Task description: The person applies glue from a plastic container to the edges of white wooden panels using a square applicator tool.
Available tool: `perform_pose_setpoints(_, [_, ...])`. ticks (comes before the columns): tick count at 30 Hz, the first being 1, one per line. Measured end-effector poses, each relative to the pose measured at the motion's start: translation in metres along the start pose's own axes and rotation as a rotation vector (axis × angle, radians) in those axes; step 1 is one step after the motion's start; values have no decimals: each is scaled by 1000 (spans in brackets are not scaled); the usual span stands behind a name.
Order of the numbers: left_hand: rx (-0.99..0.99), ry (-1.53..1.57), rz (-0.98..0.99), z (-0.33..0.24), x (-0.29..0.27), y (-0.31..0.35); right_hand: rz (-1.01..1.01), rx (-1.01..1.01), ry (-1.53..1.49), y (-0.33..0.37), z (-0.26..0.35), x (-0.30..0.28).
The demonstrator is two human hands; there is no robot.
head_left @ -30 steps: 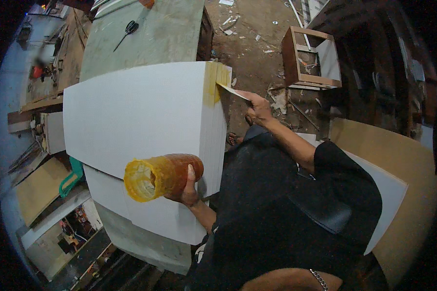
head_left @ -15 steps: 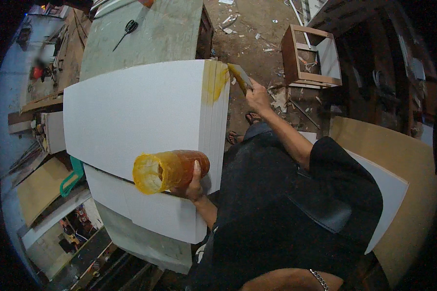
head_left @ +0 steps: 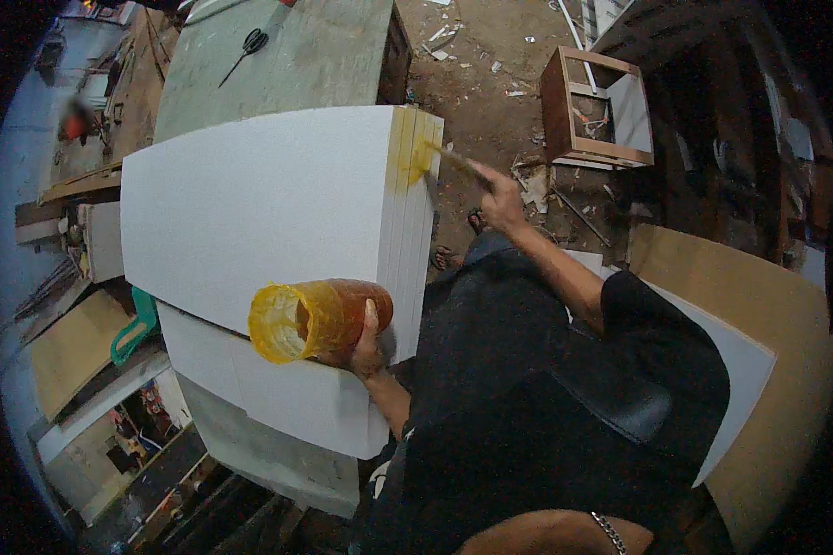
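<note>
White boards (head_left: 259, 203) stacked on grey-green table (head_left: 296, 69), edges facing person; yellow paste (head_left: 420, 162) on edges at far end. Step in hand, judged: spreading paste. Right hand (head_left: 503, 201) closed round thin spreader (head_left: 463, 164), tip apparently touching paste. Next move likely calls for even strokes along bare edges. Left hand (head_left: 368, 351) wrapped round jar (head_left: 347, 310), tipped sideways above boards; mouth open, rim paste-coated, amount inside unclear. Scissors (head_left: 254, 42) on table beyond boards.
</note>
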State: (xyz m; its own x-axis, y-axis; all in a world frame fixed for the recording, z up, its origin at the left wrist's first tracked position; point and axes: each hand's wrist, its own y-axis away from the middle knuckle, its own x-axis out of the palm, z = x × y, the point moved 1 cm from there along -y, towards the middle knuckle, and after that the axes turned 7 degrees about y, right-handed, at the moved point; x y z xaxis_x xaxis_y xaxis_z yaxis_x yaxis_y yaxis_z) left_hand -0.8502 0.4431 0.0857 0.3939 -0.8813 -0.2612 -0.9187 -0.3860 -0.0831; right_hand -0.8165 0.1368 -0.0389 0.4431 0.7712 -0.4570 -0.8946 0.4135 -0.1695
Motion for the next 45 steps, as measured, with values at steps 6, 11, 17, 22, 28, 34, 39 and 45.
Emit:
perform_pose_setpoints(6, [117, 34, 5, -6, 5, 2, 49, 48, 97, -64, 12, 7])
perform_pose_setpoints(11, [60, -98, -41, -19, 6, 29, 54, -115, 74, -35, 17, 13])
perform_pose_setpoints(17, [136, -33, -99, -11, -2, 53, 149, -231, 149, 14, 31, 13])
perform_pose_setpoints(22, [37, 58, -70, -11, -14, 55, 260, -322, 121, 49, 33, 17])
perform_pose_setpoints(28, [-64, 223, 90, 7, -46, 55, 380, -355, 71, 114, 47, 16])
perform_pose_setpoints(34, [-139, 150, 86, 19, -76, 64, 445, -154, -366, 143, 41, 19])
perform_pose_setpoints(39, [-186, 248, 153, 2, -82, 64, 35, 208, -284, 71, 7, 3])
perform_pose_setpoints(45, [-58, 167, 64, 21, -79, 66, -55, 296, -217, -9, -28, 15])
